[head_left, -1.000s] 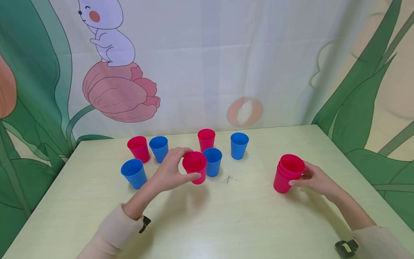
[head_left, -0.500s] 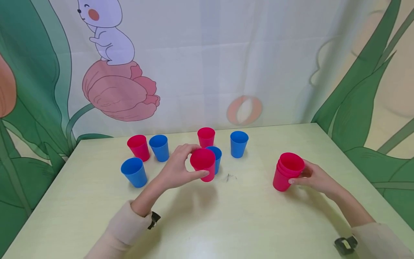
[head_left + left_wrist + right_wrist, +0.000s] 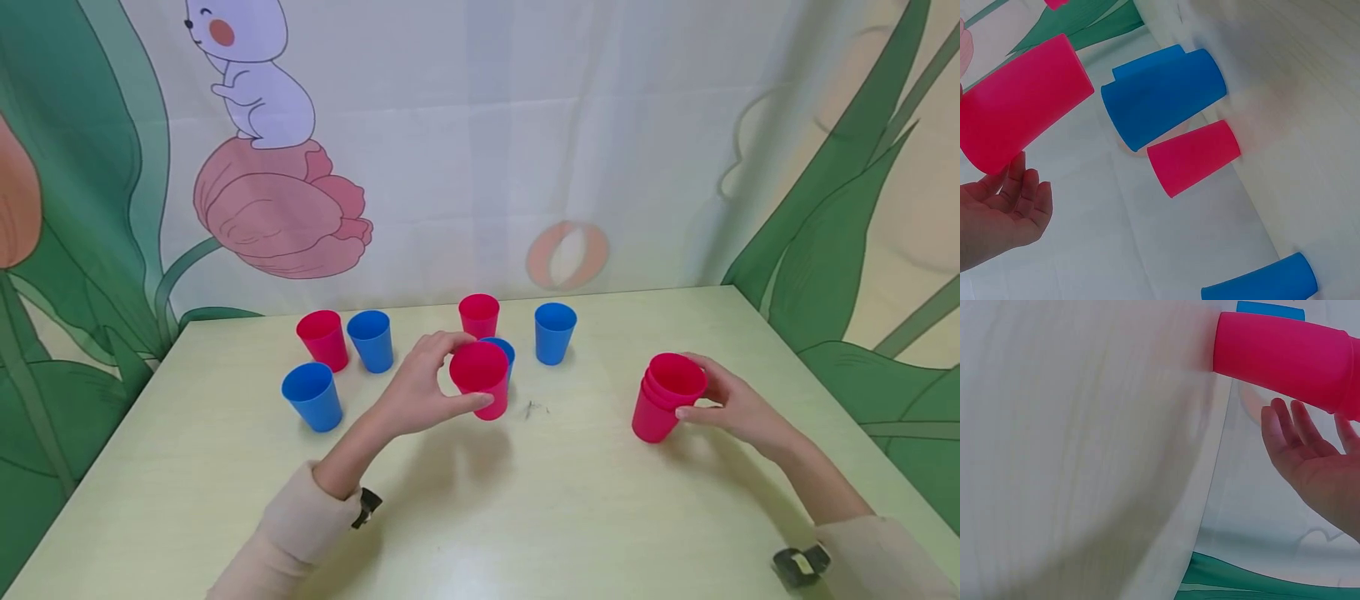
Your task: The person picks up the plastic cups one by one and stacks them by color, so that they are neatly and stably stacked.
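A red plastic cup [image 3: 480, 379] is held upright above the table by my left hand [image 3: 427, 387], thumb in front and fingers behind. In the left wrist view this red cup [image 3: 1025, 103] hangs apart from the tabletop. At the right stand two nested red cups [image 3: 654, 417], the upper one's rim showing over the lower. Beside them is my right hand [image 3: 738, 408], its thumb close to the near side. In the right wrist view the right hand [image 3: 1322, 469] has loosely extended fingers, several of them apart from the red stack [image 3: 1279, 356].
Behind the held cup stand a partly hidden blue cup [image 3: 510, 354] and a red cup [image 3: 478, 315]. Another blue cup [image 3: 555, 333] is right of them. At left are a red cup [image 3: 324, 342] and two blue cups [image 3: 371, 342]. A printed curtain [image 3: 420, 167] hangs behind the table [image 3: 555, 517].
My left hand has carried the red cup rightward, in front of the middle blue cup. The right thumb has eased slightly off the nested red cups, which stay in place.
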### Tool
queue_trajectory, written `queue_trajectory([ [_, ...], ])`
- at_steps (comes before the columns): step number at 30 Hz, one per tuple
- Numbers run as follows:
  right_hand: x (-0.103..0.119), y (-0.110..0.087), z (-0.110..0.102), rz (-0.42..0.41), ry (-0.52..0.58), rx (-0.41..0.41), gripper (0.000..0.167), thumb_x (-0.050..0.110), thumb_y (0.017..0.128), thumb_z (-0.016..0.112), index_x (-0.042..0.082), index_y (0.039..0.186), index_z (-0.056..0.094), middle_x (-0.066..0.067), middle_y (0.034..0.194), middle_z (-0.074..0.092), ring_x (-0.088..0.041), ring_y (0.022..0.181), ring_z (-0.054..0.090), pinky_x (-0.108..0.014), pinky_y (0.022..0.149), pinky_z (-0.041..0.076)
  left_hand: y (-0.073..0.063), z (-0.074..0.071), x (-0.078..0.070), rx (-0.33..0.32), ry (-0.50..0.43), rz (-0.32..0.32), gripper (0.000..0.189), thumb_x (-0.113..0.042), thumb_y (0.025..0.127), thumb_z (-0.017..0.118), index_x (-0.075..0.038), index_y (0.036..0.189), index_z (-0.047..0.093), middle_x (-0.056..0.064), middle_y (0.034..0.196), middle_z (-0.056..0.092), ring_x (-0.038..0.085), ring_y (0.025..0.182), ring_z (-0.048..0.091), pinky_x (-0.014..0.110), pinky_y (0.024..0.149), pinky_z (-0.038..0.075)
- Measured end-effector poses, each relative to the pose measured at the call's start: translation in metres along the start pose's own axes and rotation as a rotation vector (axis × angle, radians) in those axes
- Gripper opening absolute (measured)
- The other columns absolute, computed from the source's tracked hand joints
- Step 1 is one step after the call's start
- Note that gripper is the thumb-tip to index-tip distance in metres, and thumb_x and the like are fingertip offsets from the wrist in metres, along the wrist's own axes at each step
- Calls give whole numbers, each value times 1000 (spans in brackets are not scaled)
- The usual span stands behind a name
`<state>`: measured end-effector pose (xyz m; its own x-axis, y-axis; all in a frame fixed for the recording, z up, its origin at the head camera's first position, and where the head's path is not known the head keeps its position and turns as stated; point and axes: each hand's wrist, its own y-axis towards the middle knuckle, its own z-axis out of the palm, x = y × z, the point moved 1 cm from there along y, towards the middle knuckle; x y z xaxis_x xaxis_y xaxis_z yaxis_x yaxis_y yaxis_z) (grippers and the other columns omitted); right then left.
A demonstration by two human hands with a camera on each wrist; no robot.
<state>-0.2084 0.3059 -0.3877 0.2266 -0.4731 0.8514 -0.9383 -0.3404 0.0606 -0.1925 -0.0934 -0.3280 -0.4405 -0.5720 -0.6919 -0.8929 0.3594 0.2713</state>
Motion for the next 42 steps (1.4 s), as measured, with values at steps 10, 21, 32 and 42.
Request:
queue_trajectory([
  [10,6,-4,-4,-17,77,-63,59,13,86,62,7,136,30,7,114,48,-5,99,51,-29,74,51,10,3,-8,-15,-48,24,71,-29,68,79,-8,127,47,4,122,50,18,110,44,37,82,47],
  [21,3,0,-3,-32,104,-59,52,12,88,59,7,134,35,10,110,53,-5,96,54,-27,75,51,26,13,-22,-45,-157,56,68,-25,68,80,-10,126,48,0,117,52,16,108,45,32,74,50],
  [32,-2,1,-2,-68,198,-19,51,6,90,54,9,137,34,10,113,54,-6,99,54,-24,77,50,42,29,-27,-74,-238,154,60,-28,70,77,-11,121,51,-5,110,55,9,100,48,31,77,47],
  [42,-6,2,-3,-76,176,-23,51,8,91,53,9,139,34,10,113,54,-6,98,54,-25,77,50,54,54,-31,-107,-262,150,59,-29,71,76,-13,122,51,-4,115,52,7,104,46,30,86,41],
])
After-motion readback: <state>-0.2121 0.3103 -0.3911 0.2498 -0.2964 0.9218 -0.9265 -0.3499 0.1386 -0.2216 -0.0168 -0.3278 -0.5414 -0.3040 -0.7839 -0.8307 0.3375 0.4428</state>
